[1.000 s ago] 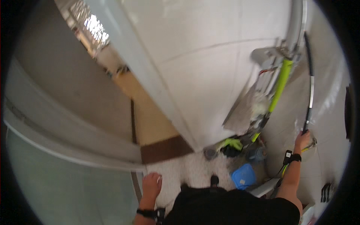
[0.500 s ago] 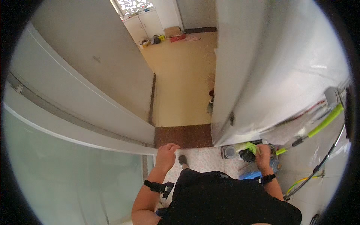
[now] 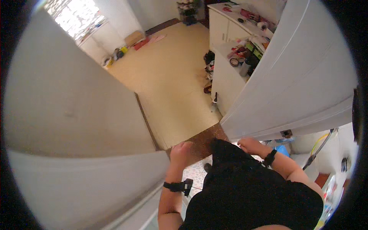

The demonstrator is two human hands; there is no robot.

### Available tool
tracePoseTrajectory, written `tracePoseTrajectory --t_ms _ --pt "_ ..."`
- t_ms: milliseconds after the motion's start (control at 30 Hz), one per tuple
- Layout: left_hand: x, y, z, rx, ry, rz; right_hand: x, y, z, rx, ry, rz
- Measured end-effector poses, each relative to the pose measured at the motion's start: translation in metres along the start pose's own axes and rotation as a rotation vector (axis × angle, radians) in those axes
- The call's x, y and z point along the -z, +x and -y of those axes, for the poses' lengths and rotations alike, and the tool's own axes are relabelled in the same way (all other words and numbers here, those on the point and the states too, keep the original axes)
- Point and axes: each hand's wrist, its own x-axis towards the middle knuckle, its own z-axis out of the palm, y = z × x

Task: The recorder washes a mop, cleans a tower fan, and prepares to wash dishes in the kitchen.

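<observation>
We observe the left hand (image 3: 181,153) near the speckled brown threshold (image 3: 199,147), which lies between patterned tiles (image 3: 197,171) and smooth yellow flooring (image 3: 168,84); its closure we cannot tell. We find the right hand (image 3: 251,146) curled inward, near a smooth white panel (image 3: 299,88).

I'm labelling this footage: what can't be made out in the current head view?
Head view:
Left hand and right hand: palms hidden behind knuckles; anything held is unclear.
Window: glare hides the view beyond.
Blue object: partly hidden by right forearm.
Cabinet clutter: mostly too small to identify.
</observation>
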Motion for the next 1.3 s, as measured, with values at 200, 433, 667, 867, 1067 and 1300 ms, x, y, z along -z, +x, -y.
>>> tracePoseTrajectory --t_ms 200,433,667,867,1067,1300 --pt "-0.01 0.127 0.05 0.161 -0.004 0.148 0.021 0.124 -0.041 -0.108 -0.002 -0.076" --pt "-0.001 -0.023 0.33 0.852 0.193 0.422 0.061 0.322 -0.083 -0.039 0.082 0.073" --pt "0.041 0.007 0.319 1.474 -0.212 0.041 0.122 0.507 -0.153 -0.121 0.068 0.019" --pt "0.033 0.09 0.343 1.251 0.004 0.485 0.068 0.624 -0.279 0.012 -0.458 0.02" --pt "0.087 0.324 0.467 1.005 0.255 0.607 0.121 0.593 -0.289 -0.504 -0.084 0.046" --pt "0.143 0.665 0.611 0.935 -0.328 -0.239 0.177 0.653 -0.328 -0.766 -0.142 0.365"
